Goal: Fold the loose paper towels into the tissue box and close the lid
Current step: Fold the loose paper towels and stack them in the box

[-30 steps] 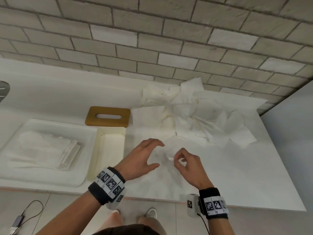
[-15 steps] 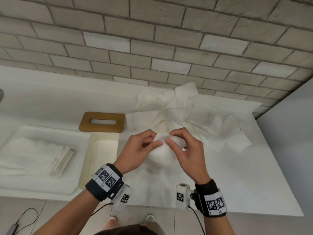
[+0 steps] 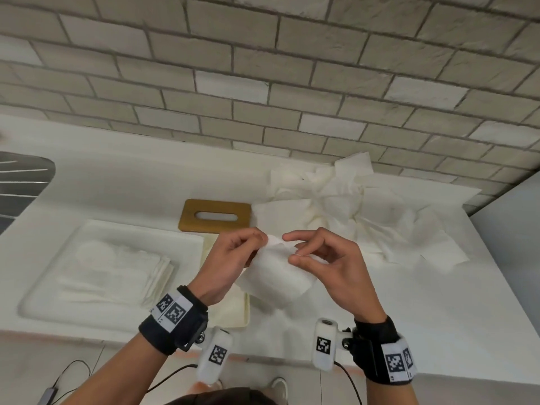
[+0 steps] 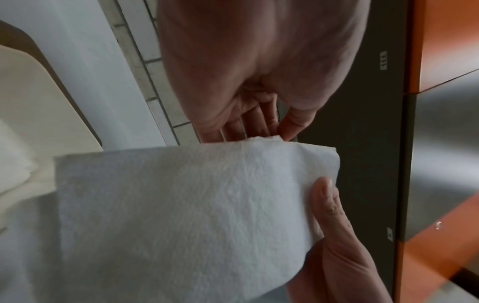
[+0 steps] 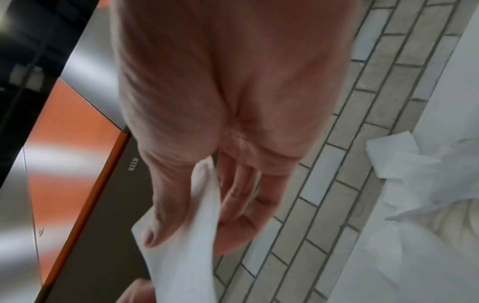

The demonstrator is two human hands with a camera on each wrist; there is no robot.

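Both hands hold one paper towel (image 3: 277, 273) up above the white bench (image 3: 409, 302), in front of the person. The left hand (image 3: 230, 261) has its fingers curled and its grip narrow, pinching the towel's upper left corner between thumb and fingertips; in the left wrist view the thumb (image 4: 293, 127) meets the sheet's top edge. The right hand (image 3: 330, 258) pinches the upper right edge, thumb (image 5: 166, 215) lying flat on the near face of the sheet and the fingers (image 5: 238, 205) behind it, so that grip too is closed on the paper; its index finger sticks out toward the left hand. The towel hangs down between the hands, doubled over and softly creased. Under the left hand stands the open cream tissue box (image 3: 233, 314), its far part hidden by the hand and the hanging sheet. The wooden lid (image 3: 214, 216) with its slot lies flat on the bench just behind the box, off it. To the right, against the brick wall (image 3: 263, 83), lies a heap of loose paper towels (image 3: 365, 206), crumpled and overlapping. Left of the box sits a white tray (image 3: 52, 276) carrying a stack of folded towels (image 3: 122, 267).
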